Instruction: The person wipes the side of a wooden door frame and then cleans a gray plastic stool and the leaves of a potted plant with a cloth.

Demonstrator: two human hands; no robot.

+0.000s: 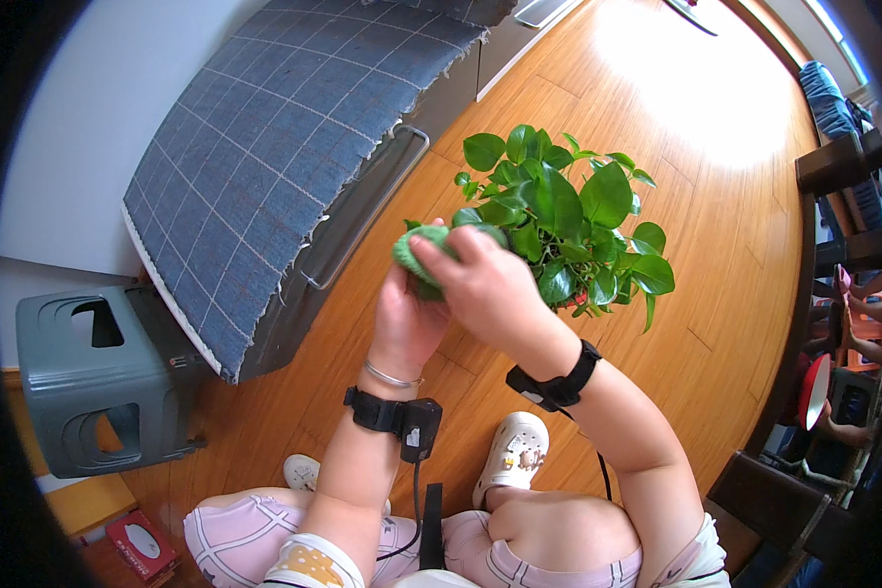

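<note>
A green fuzzy cloth [410, 257] is pinched in my right hand [494, 283], with the fingers bent over its top. Under it, palm up, lies my left hand [406, 320] against the cloth; most of its fingers are hidden, and whether it also grips a leaf cannot be told. Just beyond both hands stands a leafy green potted plant [558, 202] on the wooden floor. Its glossy leaves reach up to my right hand. Only a bit of a red pot [579, 298] shows below the foliage.
On the left stands a low dark cabinet [367, 213] covered by a frayed blue checked cloth [264, 140]. Near it are a grey plastic stool [81, 375] and a red box [141, 545]. Dark wooden furniture [772, 507] lines the right. Black cords run from my wrist straps.
</note>
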